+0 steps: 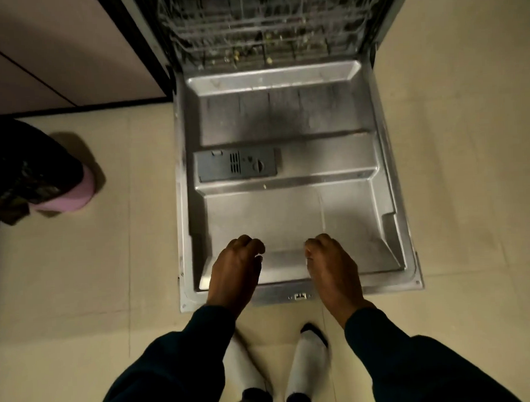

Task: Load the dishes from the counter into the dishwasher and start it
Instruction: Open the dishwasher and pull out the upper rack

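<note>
Head view looks straight down on a dishwasher door [289, 170] lying flat and fully open over a pale tiled floor [80, 267], its steel inner face turned up and filling the middle of the frame. At 12 o'clock the lower rack [260, 29] sits inside the tub, its wire grid carrying small yellowish specks near the front edge; no dishes can be made out on it, and the counter lies outside the picture. On the door's inner face, toward 10 o'clock from its centre, a dark grey detergent dispenser [237, 165] sits with a round knob and a small vent grille. The left hand [234, 271] reaches over the door's near edge at about 7 o'clock of the door, fingers curled loosely downward and holding nothing. The right hand [332, 267] is just beside it at about 5 o'clock, fingers likewise bent and empty; whether either hand actually touches the metal cannot be told. Both wrists come out of dark sleeves [179, 363] rising from the bottom of the frame. Between the arms at 6 o'clock, two feet in white socks [307, 367] stand on the tiles, just short of the door's latch edge. At 9 o'clock a pink bin [68, 195] with a dark liner stands against the left edge, and a beige cabinet front [57, 48] fills 11 o'clock.
</note>
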